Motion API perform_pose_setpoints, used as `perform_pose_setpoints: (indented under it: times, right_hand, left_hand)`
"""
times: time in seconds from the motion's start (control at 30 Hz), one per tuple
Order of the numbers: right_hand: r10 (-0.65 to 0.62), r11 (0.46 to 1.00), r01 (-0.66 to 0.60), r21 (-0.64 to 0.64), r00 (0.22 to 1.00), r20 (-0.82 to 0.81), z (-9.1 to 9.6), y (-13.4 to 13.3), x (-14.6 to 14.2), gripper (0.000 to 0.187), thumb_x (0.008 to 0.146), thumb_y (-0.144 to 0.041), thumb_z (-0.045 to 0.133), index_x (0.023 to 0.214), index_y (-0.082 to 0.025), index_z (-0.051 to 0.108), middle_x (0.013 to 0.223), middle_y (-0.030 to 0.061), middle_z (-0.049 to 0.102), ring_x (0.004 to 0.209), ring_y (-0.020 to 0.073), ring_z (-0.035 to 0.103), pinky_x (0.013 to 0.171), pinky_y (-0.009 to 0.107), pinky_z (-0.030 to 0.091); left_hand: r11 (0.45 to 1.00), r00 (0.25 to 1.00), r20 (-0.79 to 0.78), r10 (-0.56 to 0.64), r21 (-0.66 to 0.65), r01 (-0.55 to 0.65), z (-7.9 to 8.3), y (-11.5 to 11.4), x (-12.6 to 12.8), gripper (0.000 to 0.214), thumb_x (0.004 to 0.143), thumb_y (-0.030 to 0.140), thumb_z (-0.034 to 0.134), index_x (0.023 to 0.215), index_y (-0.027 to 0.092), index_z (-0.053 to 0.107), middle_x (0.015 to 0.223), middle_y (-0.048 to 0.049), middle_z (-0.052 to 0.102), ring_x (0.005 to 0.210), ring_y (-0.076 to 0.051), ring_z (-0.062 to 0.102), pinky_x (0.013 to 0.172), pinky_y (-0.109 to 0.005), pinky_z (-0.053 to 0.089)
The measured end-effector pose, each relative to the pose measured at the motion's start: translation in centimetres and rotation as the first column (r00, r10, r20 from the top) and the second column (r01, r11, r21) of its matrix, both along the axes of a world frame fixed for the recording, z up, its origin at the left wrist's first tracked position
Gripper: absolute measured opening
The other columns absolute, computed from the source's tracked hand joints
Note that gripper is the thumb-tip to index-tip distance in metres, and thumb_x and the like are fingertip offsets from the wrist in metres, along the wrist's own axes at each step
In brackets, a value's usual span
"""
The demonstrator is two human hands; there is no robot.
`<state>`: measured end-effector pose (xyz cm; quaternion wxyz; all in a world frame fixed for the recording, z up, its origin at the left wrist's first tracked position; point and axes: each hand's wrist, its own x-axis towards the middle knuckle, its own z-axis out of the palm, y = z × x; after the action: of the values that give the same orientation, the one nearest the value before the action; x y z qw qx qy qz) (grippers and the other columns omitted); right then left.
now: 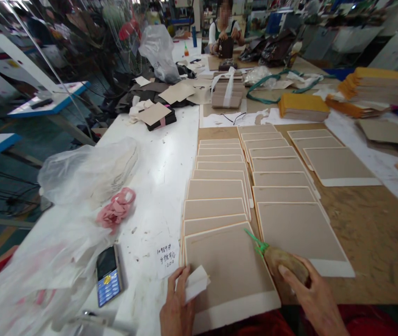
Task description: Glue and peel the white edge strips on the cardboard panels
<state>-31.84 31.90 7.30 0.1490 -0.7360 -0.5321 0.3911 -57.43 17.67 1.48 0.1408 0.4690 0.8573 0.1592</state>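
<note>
My left hand point(175, 303) pinches a small folded white paper strip point(196, 283) at the near edge of a tan card panel point(230, 270). That panel has a cream border and lies on top of an overlapping row of similar panels point(216, 190). My right hand point(311, 291) grips a rounded tan tool point(286, 263) with a green tip point(255, 243). The tip points left, at or just above the nearest panel's right edge. A second overlapping row of panels point(300, 231) lies under and beyond my right hand.
A mobile phone point(109, 275), a handwritten note point(167, 259), pink strips point(117, 208) and plastic bags point(88, 172) lie on the white table left of the panels. Yellow-edged stacks point(379, 85) stand at back right. A co-worker point(224, 32) handles a dark item at the far end.
</note>
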Motion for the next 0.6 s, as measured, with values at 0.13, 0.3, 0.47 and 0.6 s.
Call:
perform_pose_setpoints:
  times: [0.13, 0.3, 0.47, 0.6]
  right_hand:
    - [-0.049, 0.998, 0.050, 0.032, 0.998, -0.047, 0.2, -0.2, 0.5, 0.057, 0.061, -0.063, 0.052, 0.098, -0.020, 0.055, 0.092, 0.0075, 0.067, 0.089, 0.0264, 0.060, 0.078, 0.035, 0.047]
    - [0.082, 0.996, -0.077, 0.041, 0.985, -0.154, 0.1, 0.2, -2.9, 0.053, 0.062, -0.058, 0.056, 0.098, -0.020, 0.056, 0.091, 0.0066, 0.067, 0.086, 0.0240, 0.061, 0.075, 0.031, 0.049]
    - [0.272, 0.962, -0.266, 0.056, 0.942, -0.195, 0.2, 0.9, -9.2, 0.045, 0.067, -0.048, 0.055, 0.102, -0.021, 0.053, 0.093, 0.0056, 0.066, 0.088, 0.0235, 0.060, 0.078, 0.034, 0.047]
    - [0.351, 0.936, -0.349, 0.043, 0.917, -0.190, 0.4, 1.5, -12.0, 0.040, 0.068, -0.043, 0.054, 0.102, -0.022, 0.053, 0.093, 0.0039, 0.066, 0.087, 0.0222, 0.060, 0.079, 0.034, 0.046]
  left_hand:
    - [1.000, 0.999, 0.038, 0.005, 0.008, -0.006, -0.2, -0.1, -0.1, 0.046, 0.078, 0.007, 0.037, 0.119, 0.027, 0.044, 0.116, -0.0017, 0.051, 0.094, -0.013, 0.060, 0.064, -0.019, 0.053]
    - [0.997, 0.994, 0.080, 0.073, -0.016, -0.072, -0.6, -0.2, 0.3, 0.056, 0.073, -0.001, 0.033, 0.119, 0.028, 0.046, 0.117, -0.0012, 0.051, 0.090, -0.011, 0.060, 0.068, -0.019, 0.052]
    - [0.996, 0.989, 0.134, 0.069, -0.059, -0.061, -0.6, -0.3, 0.3, 0.064, 0.067, -0.005, 0.031, 0.122, 0.026, 0.044, 0.122, -0.0033, 0.048, 0.089, -0.011, 0.060, 0.066, -0.016, 0.051]
    - [0.994, 0.983, 0.162, 0.082, -0.088, -0.069, -0.6, -0.4, 0.3, 0.066, 0.066, -0.005, 0.032, 0.123, 0.027, 0.043, 0.124, -0.0028, 0.047, 0.090, -0.011, 0.060, 0.067, -0.017, 0.051]
